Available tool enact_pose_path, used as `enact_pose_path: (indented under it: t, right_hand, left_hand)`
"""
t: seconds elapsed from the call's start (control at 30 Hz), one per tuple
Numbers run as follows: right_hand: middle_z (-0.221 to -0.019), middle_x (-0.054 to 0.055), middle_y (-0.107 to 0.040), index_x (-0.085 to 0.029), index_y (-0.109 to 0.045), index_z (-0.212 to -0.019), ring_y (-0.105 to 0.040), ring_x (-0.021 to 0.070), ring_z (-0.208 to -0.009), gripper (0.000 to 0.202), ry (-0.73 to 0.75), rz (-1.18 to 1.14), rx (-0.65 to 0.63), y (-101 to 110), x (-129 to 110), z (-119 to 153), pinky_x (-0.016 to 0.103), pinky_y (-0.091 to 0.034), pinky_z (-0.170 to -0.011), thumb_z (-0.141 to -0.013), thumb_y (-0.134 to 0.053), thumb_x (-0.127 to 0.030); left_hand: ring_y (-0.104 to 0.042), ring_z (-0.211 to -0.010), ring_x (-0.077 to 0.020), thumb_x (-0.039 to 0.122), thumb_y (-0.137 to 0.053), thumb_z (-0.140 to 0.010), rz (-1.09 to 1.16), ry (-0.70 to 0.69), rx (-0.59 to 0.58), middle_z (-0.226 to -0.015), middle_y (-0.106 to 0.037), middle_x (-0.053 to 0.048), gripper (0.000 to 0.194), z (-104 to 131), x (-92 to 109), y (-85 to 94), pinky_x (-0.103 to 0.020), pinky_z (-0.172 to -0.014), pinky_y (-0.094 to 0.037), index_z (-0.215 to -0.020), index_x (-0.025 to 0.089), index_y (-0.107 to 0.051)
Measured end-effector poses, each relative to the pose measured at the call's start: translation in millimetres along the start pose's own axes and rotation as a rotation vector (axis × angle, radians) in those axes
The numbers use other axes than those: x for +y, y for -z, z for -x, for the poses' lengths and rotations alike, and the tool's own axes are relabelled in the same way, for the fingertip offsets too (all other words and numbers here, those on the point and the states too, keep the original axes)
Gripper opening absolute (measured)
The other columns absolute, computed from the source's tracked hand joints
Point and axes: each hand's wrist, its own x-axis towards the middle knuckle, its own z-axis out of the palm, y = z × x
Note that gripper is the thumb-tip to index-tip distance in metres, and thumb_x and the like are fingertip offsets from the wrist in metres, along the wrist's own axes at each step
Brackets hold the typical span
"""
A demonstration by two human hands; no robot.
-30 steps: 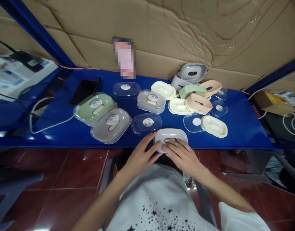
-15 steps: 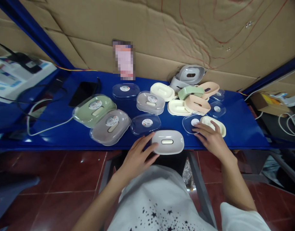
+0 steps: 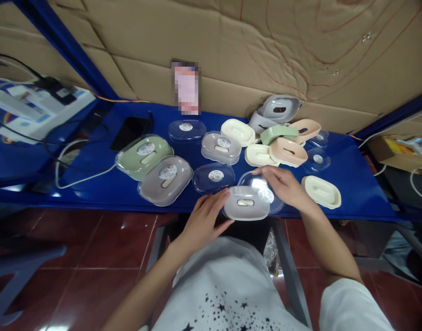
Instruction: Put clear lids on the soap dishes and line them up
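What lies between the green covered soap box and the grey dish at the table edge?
In the head view, the grey-brown covered soap box and a clear lid lie between the green covered box and the grey dish.

Both forearms reach forward, bare. The left hand (image 3: pixel 206 216) lies palm down with its fingers spread and loose. The right hand (image 3: pixel 283 186) is turned inward, fingers curled in a pinch.

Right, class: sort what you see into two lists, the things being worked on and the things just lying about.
In hand:
left hand
grey soap dish
right hand
clear lid

Lying about:
black phone
white cable
cardboard box
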Motion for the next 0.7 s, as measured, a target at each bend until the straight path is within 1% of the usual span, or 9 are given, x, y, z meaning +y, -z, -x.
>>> enact_pose_path:
  t: [0.07,0.13,0.23,0.3,0.33,0.4,0.5,0.57,0.7]
  right_hand:
    - [-0.112,0.008,-0.081,-0.023,-0.079,-0.115,-0.076,0.0238,-0.104,0.040,0.061,0.044,-0.069,-13,-1,-7,0.040,-0.059,-0.096,-0.112,-0.050,-0.050]
    - [-0.115,0.009,-0.080,-0.023,-0.079,-0.118,-0.074,0.0242,-0.109,0.036,0.098,0.098,-0.108,-26,-3,-7,0.041,-0.058,-0.100,-0.112,-0.051,-0.045]
    - [-0.113,0.008,-0.080,-0.023,-0.079,-0.116,-0.074,0.0238,-0.107,0.035,0.114,0.166,-0.096,-39,-9,0,0.041,-0.057,-0.098,-0.114,-0.048,-0.039]
    - [-0.111,0.008,-0.081,-0.023,-0.079,-0.117,-0.075,0.0243,-0.105,0.036,0.130,0.238,-0.065,-42,-13,6,0.041,-0.057,-0.096,-0.115,-0.046,-0.038]
    - [-0.113,0.009,-0.081,-0.023,-0.079,-0.121,-0.075,0.0250,-0.107,0.036,0.146,0.278,-0.061,-42,-15,9,0.043,-0.057,-0.096,-0.115,-0.047,-0.039]
    - [-0.127,0.010,-0.078,-0.023,-0.072,-0.137,-0.073,0.0272,-0.118,0.038,0.199,0.336,-0.110,-41,-20,14,0.045,-0.056,-0.101,-0.114,-0.047,-0.042]
    - [-0.153,0.011,-0.066,-0.025,-0.052,-0.160,-0.063,0.0288,-0.139,0.051,0.241,0.363,-0.223,-42,-27,22,0.049,-0.053,-0.111,-0.114,-0.046,-0.047]
    - [-0.157,0.012,-0.062,-0.025,-0.047,-0.163,-0.059,0.0300,-0.144,0.053,0.241,0.409,-0.231,-46,-31,26,0.050,-0.052,-0.113,-0.115,-0.043,-0.047]
    - [-0.155,0.015,-0.063,-0.021,-0.049,-0.162,-0.059,0.0333,-0.143,0.053,0.270,0.504,-0.203,-52,-34,26,0.053,-0.051,-0.113,-0.115,-0.042,-0.045]
  left_hand:
    - [-0.064,-0.141,-0.0309,0.036,-0.070,-0.103,-0.009,0.001,0.002,-0.156,-0.062,-0.018,0.083,1,1,-0.6,-0.051,-0.117,-0.051,-0.171,0.023,-0.024]
    - [-0.061,-0.144,-0.0315,0.035,-0.071,-0.103,-0.032,0.003,0.025,-0.158,-0.059,-0.019,0.077,1,2,-0.9,-0.050,-0.117,-0.051,-0.168,0.023,-0.032]
    - [-0.055,-0.150,-0.0330,0.032,-0.071,-0.103,-0.074,-0.022,0.045,-0.166,-0.049,-0.020,0.061,2,3,0.2,-0.049,-0.116,-0.053,-0.160,0.026,-0.048]
    - [-0.055,-0.150,-0.0321,0.028,-0.069,-0.104,-0.075,-0.053,0.020,-0.168,-0.048,-0.018,0.056,1,3,1.9,-0.050,-0.117,-0.052,-0.157,0.027,-0.052]
    - [-0.056,-0.149,-0.0314,0.027,-0.068,-0.104,-0.063,-0.065,0.004,-0.167,-0.049,-0.017,0.055,1,3,2.7,-0.050,-0.118,-0.052,-0.157,0.028,-0.052]
    - [-0.058,-0.148,-0.0306,0.026,-0.067,-0.105,-0.029,-0.061,-0.019,-0.167,-0.051,-0.014,0.057,0,2,3.6,-0.051,-0.118,-0.053,-0.159,0.029,-0.050]
    - [-0.057,-0.149,-0.0315,0.027,-0.067,-0.105,0.011,-0.032,-0.032,-0.169,-0.049,-0.013,0.057,1,0,2.8,-0.054,-0.117,-0.055,-0.159,0.031,-0.049]
    - [-0.056,-0.150,-0.0316,0.027,-0.066,-0.105,0.034,-0.020,-0.035,-0.170,-0.046,-0.013,0.054,3,-1,1.6,-0.054,-0.115,-0.057,-0.157,0.031,-0.050]
    - [-0.053,-0.153,-0.0301,0.026,-0.065,-0.106,0.081,-0.014,-0.017,-0.171,-0.045,-0.015,0.046,4,-2,0.7,-0.052,-0.114,-0.058,-0.151,0.028,-0.055]
